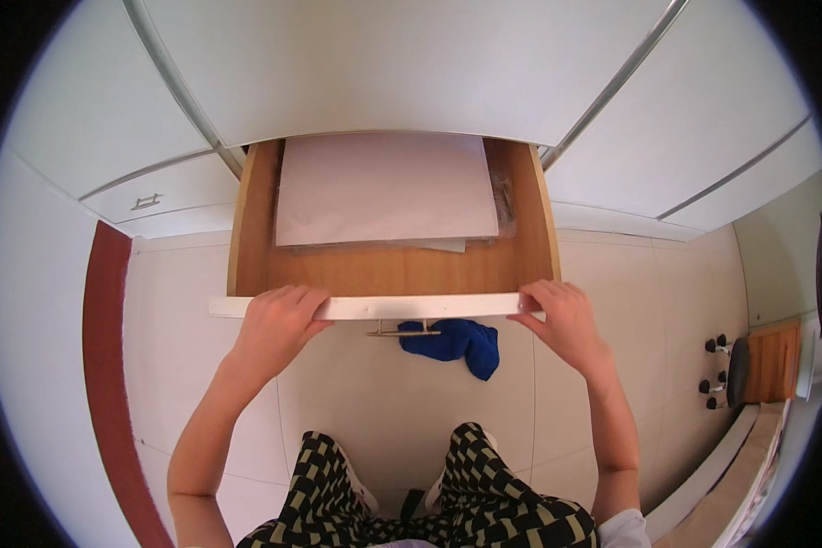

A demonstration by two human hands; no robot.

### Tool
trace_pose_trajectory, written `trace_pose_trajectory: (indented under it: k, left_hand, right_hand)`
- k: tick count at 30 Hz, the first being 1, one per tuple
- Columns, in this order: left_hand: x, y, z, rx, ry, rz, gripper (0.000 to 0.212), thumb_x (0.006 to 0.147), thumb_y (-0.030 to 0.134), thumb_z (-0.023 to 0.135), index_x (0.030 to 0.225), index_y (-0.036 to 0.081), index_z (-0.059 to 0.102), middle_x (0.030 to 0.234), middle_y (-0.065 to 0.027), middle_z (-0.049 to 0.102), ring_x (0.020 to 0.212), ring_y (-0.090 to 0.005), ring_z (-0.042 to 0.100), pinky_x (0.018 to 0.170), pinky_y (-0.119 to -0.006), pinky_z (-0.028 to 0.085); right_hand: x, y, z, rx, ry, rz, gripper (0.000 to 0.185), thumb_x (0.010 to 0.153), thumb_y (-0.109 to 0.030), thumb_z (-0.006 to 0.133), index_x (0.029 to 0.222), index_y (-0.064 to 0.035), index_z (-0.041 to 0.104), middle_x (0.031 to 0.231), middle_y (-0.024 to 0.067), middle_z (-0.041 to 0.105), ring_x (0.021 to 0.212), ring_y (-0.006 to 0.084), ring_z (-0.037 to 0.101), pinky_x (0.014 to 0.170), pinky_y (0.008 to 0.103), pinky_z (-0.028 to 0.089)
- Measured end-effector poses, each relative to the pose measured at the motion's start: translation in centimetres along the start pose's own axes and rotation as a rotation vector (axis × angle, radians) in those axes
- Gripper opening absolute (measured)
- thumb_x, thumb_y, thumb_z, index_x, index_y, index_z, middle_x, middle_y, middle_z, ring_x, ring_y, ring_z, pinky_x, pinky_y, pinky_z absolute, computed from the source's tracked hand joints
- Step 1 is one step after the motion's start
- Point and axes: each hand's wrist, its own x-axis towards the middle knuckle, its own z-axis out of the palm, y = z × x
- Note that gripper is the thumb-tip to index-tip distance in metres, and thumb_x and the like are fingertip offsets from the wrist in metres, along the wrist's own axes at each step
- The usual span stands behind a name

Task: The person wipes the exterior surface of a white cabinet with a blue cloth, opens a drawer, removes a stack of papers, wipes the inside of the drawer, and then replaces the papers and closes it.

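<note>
A wooden drawer with a white front stands pulled out from the cabinet before me. My left hand grips the top edge of the drawer front near its left end, fingers over the inner side and thumb outside. Near the right end, my right hand holds the same edge in the same way. Inside lies a large white sheet on top of other flat items, with clear plastic showing at its right side. A metal bar handle juts from the middle of the front.
A blue cloth lies on the tiled floor below the handle. White cabinet doors rise behind the drawer. A dark red strip runs along the left wall. At right are a wheeled chair and a wooden panel.
</note>
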Motion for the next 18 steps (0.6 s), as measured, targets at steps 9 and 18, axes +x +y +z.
trace_pose_trajectory:
  k: [9,18]
  left_hand:
    - [-5.0,2.8,-0.6,-0.088,-0.171,0.069,0.031,0.07,0.017,0.076,0.094,0.005,0.061,0.081,-0.0091,0.064,0.071,-0.027,0.063,0.062,-0.037,0.051]
    - [-7.3,3.4,0.6,-0.04,-0.207,0.123,0.037,0.069,0.016,0.076,0.098,0.004,0.056,0.086,-0.0057,0.063,0.076,-0.0213,0.064,0.059,-0.032,0.051]
  right_hand:
    - [-5.6,-2.1,-0.4,-0.026,-0.058,-0.052,0.025,0.069,-0.017,0.077,0.087,-0.0098,0.061,0.074,0.0015,0.062,0.069,0.0213,0.06,0.064,0.0347,0.045]
    - [-7.6,-2.2,1.0,-0.056,-0.067,-0.071,0.025,0.067,-0.013,0.076,0.088,-0.011,0.062,0.073,0.0016,0.062,0.071,0.0205,0.061,0.064,0.0336,0.047]
